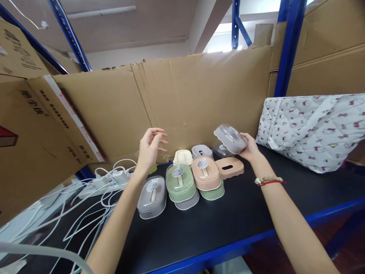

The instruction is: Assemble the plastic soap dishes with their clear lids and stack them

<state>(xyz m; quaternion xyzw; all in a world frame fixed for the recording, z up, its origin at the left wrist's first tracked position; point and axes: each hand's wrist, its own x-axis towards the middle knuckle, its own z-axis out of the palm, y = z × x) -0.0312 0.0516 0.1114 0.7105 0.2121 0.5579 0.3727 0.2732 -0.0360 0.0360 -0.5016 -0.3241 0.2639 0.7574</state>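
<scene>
My right hand [250, 149] grips the end of a clear-lidded grey box [232, 140], tilted and raised above the shelf top. My left hand [150, 147] is in the air with fingers apart and nothing in it. Below it stands a grey clear-lidded box [152, 198]. Beside that, a green clear-lidded box [180, 182] rests on a grey one [187, 203], and a peach clear-lidded box [205, 173] on another green one [213, 192]. A peach piece with an oval slot [229, 167] lies to their right. Behind sit a cream piece [183, 156] and another grey box [202, 150].
White cables and a power strip [99, 184] spread over the left side. Tall cardboard [205, 99] walls the back. A quilted patterned bag [310, 131] stands at the right. The black shelf top [205, 236] has a blue front edge.
</scene>
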